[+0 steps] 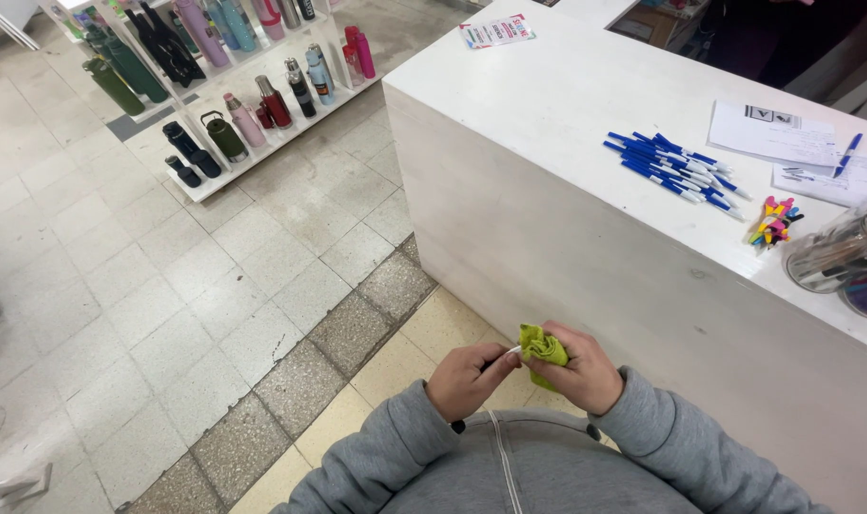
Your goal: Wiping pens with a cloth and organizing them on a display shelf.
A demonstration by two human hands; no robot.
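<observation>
Both hands are held close to my chest, just above my grey sweatshirt. My right hand (581,371) is closed around a bunched green cloth (542,346). My left hand (464,379) pinches a thin pen (511,352) whose white end pokes into the cloth. Most of the pen is hidden by my fingers and the cloth. The hands sit beside the white counter (567,105), below its top.
On the counter lie a pile of several blue and white pens (671,167), papers (771,133) with one pen (847,154) on them, small colourful items (774,221) and clear jars (838,255). A low white shelf (262,152) of bottles stands on the tiled floor at upper left.
</observation>
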